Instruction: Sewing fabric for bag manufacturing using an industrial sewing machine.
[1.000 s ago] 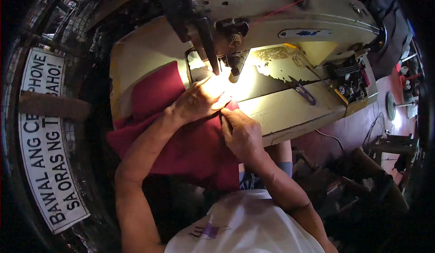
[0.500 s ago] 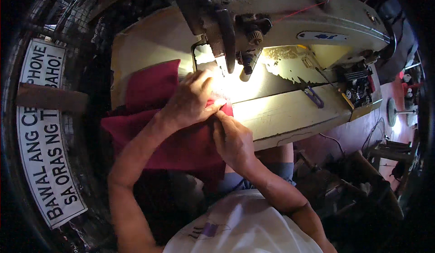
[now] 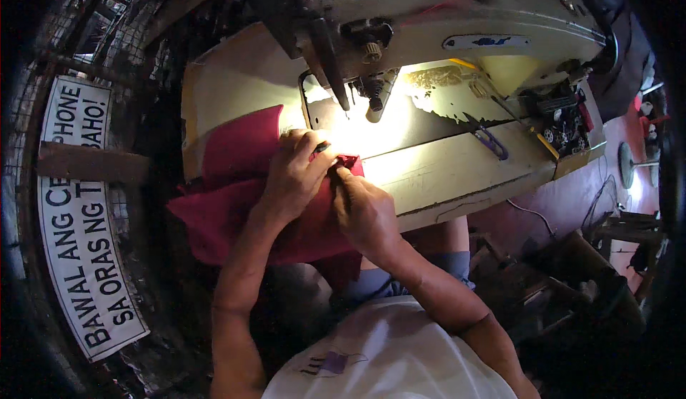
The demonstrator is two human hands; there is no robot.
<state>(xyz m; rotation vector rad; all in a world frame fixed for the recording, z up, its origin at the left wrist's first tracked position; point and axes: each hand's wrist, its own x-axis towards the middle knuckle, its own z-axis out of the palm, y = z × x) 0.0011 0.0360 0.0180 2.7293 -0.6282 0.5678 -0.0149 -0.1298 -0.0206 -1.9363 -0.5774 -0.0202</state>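
Observation:
At the lit sewing machine, both my hands grip the edge of a dark red cloth that hangs toward my lap. My left hand has its fingers bent round a small bunched part of it, front-left of the needle. Just to the right, my right hand pinches the same edge, its thumb and forefinger close to my left fingertips; exactly what lies between them is too small to make out. A second red piece lies on the table at the left.
Purple-handled snips lie on the machine bed, near a tray of bobbins and small parts. A sign board stands at the left on dark mesh. A fan and wooden furniture are at the right.
Both hands have drawn back from the lit needle area, toward the left and front, with the cloth edge between them. The fingers are now more bent, and the cloth edge is more bunched.

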